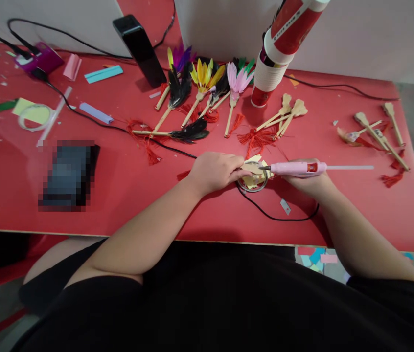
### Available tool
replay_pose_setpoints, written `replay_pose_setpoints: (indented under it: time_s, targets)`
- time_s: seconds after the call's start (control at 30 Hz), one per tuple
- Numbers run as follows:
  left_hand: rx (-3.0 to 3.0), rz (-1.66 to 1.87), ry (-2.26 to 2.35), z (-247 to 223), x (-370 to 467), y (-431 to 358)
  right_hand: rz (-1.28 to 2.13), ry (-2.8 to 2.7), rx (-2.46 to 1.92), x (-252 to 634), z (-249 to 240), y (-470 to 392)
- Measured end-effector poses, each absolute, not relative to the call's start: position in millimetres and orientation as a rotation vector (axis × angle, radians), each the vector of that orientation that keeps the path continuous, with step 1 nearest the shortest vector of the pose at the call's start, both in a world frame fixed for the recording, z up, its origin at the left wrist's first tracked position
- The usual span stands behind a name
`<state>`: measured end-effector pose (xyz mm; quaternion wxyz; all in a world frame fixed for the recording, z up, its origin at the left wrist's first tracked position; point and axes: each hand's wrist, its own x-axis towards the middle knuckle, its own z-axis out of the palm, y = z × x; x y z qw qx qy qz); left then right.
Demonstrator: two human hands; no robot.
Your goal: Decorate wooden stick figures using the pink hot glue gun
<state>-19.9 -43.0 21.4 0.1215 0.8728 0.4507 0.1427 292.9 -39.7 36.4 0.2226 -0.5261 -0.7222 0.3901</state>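
My left hand (216, 172) pinches a small wooden fan-shaped piece (252, 168) over a ring and yellow paper (254, 182) on the red table. My right hand (308, 178) is wrapped round a pink glue gun (295, 168), whose metal tip meets the wooden piece. A clear glue stick (350, 167) juts from the gun's back end. Just beyond my hands lie red tassels (254, 138) and bare wooden handles (293, 117). Feathered pieces, one yellow (205, 78) and one pink (237, 80), lie farther back.
Stacked paper cups (271, 68) stand at the back. A black upright device (141, 51) leans near the wall. At left are a purple power adapter (41, 59) and a dark blurred object (68, 176). A black cable (284, 219) loops by the front edge.
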Motion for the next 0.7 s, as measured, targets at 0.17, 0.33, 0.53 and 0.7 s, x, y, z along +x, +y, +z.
replay_pose_setpoints:
  time_s: [0.17,0.33,0.53,0.7]
  targets:
    - [2.603,0.514,1.307,20.6,-21.4,-44.8,0.859,-2.145,-1.673,287.9,42.5,-38.2]
    - [2.602,0.606,1.295,15.2,-21.3,-45.8,0.825,-2.128,-1.598,287.3,39.4,-36.2]
    - [2.507,0.697,1.29,7.3,-19.6,-49.2,0.943,-2.037,-1.501,285.9,37.4,-37.1]
    - [2.469,0.725,1.301,5.1,-18.8,-52.0,0.935,-2.0,-1.439,282.1,37.7,-38.1]
